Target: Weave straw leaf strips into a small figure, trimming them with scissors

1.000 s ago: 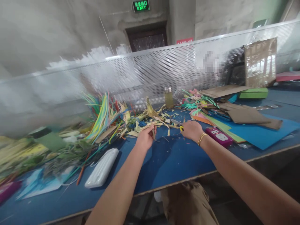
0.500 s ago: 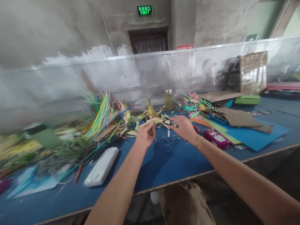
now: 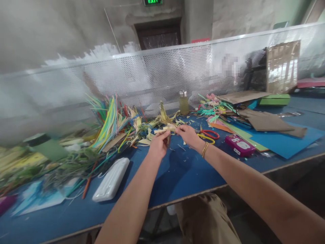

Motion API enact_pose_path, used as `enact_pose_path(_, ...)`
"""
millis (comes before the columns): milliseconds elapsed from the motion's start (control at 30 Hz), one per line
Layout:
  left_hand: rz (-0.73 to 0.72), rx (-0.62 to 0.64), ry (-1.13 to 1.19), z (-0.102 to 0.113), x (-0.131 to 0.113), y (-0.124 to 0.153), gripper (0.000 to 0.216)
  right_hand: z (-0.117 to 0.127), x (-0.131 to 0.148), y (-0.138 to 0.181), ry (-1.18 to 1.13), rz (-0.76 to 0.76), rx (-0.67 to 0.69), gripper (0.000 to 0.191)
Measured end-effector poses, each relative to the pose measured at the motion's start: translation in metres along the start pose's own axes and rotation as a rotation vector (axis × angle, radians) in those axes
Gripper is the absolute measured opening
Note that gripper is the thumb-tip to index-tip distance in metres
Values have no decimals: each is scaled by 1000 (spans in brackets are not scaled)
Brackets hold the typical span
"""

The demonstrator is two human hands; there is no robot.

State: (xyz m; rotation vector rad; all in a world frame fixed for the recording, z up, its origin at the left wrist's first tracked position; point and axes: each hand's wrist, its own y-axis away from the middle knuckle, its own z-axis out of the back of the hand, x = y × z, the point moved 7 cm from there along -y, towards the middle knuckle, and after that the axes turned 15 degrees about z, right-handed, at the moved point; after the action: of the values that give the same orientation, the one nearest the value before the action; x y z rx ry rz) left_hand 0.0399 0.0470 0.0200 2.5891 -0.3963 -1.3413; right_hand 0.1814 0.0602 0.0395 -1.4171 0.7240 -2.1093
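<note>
We find the work in hand partly advanced, judging by how things lie. A pale husk strip (image 3: 170,127) is picked out and held over the middle of the blue table (image 3: 188,174), in front of the heap of dried husk. Loose scraps (image 3: 181,147) lie near the hands, which we read as a sign that some cutting or tearing is done. We see no finished piece, and much husk remains in the heap, including an upright husk (image 3: 163,114) just behind the strip. The scissors (image 3: 212,131) rest on the table beyond the right wrist, in neither hand. How much is left to do we cannot settle.

As to pose, both forearms reach forward from the near edge and converge. The left hand (image 3: 157,145) has thumb and fingers closed on the strip, knuckles outward. The right hand (image 3: 190,135) comes in from the side, back of the hand uppermost, its thumb and forefinger pinched at the strip's right end. The hands are close together, with only a short run of strip between them. Fine detail at the fingertips is too small for us to certify.
</note>
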Motion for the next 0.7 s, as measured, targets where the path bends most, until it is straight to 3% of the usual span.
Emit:
enact_pose_path(233,77,42,-75,-1,8,-2,11,5,6,2,3,73,23,22)
enact_pose_path(400,37,-16,-117,2,7,-4,9,3,-1,6,-119,52,41,15)
enact_pose_path(700,-23,-82,-73,1,1,1,14,-3,-18,8,-439,-163,-171,14)
